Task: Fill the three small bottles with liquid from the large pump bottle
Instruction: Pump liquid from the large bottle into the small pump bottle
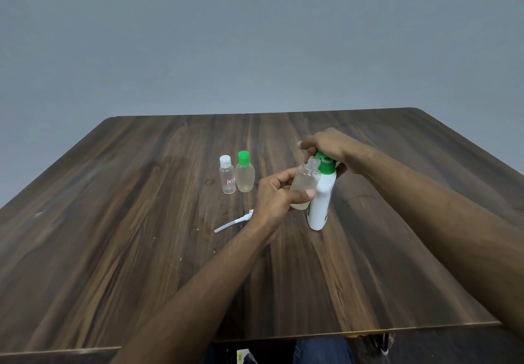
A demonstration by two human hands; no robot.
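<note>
Progress: two small clear plastic bottles stood capped at frame centre, the white-capped one (pixel 227 175) touching or just beside the green-capped one (pixel 244 175). The green-capped bottle showed pale liquid; the level in the white-capped one could not be read. Judged: both likely done, third in hand.

The third small clear uncapped bottle (pixel 305 186) was held tilted right of centre, part-filled with pale liquid, its open neck up against the green pump head of the large white pump bottle (pixel 321 197), which stood on the dark wood-grain table (pixel 113 222).

Left hand (pixel 273 196): fingers and thumb curled round the small bottle's body. Right hand (pixel 329 146): curled over the pump head, apparently pressing.

A white spray-type cap with dip tube (pixel 234 222) lay on the table, lower left of the left hand; presumably still to be refitted.
</note>
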